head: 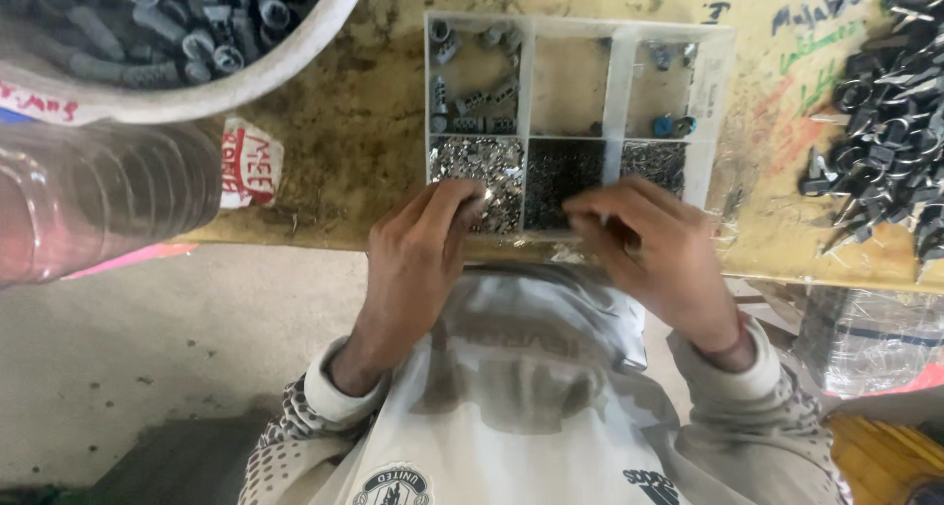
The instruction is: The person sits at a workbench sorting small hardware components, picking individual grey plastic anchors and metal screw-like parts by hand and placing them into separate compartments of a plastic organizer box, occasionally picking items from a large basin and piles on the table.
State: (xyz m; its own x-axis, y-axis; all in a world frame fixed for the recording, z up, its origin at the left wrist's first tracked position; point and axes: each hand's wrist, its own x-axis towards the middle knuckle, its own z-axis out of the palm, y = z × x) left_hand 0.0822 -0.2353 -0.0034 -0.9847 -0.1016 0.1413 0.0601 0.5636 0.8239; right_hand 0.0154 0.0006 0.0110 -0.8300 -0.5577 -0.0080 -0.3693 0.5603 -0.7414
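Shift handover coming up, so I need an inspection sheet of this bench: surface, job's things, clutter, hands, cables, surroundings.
Surface: worn, stained yellowish bench top with scribbles.
Job's things: clear compartment tray; near row holds silvery bits, dark bits, grey bits; far row grey plugs, some blue pieces.
Clutter: heap of dark metal clips at right; white tub of grey plugs at left.
Hands: left hand over silvery compartment; right hand at tray's near edge; grasp unclear.
Cables: nothing seen.
Surroundings: grey floor.
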